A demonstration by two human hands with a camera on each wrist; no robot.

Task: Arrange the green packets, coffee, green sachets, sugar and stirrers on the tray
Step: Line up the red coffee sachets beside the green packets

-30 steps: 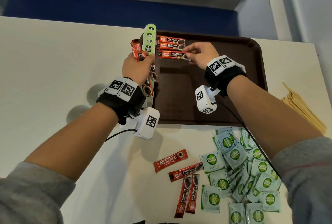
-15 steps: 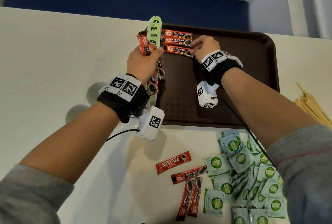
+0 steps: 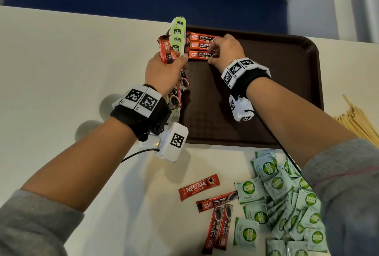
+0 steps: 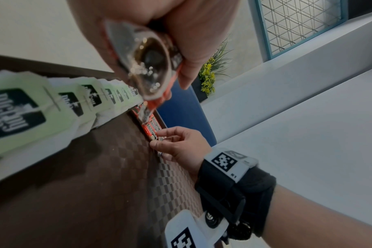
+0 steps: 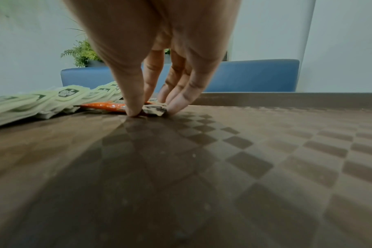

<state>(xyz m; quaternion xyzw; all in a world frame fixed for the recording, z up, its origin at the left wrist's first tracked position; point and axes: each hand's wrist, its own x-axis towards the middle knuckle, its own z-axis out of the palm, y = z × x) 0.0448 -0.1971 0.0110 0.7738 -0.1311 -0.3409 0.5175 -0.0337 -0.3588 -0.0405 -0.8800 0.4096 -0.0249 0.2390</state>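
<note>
Legibly, 3 "Great Taste PREMIUM" sticks [image 3: 202, 46] on tray [image 3: 266, 91].

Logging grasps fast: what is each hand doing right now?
Left hand: grips a bunch of coffee sticks.
Right hand: pinches the end of the nearest coffee stick on the tray.

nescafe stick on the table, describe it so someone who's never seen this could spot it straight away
Start at the brown tray and come toward the near edge of the white table, where loose red coffee sticks lie left of a heap of green sachets. The nescafe stick is the one nearest the tray. It alone reads NESCAFE CLASSIC in white; its neighbours say PREMIUM.
</note>
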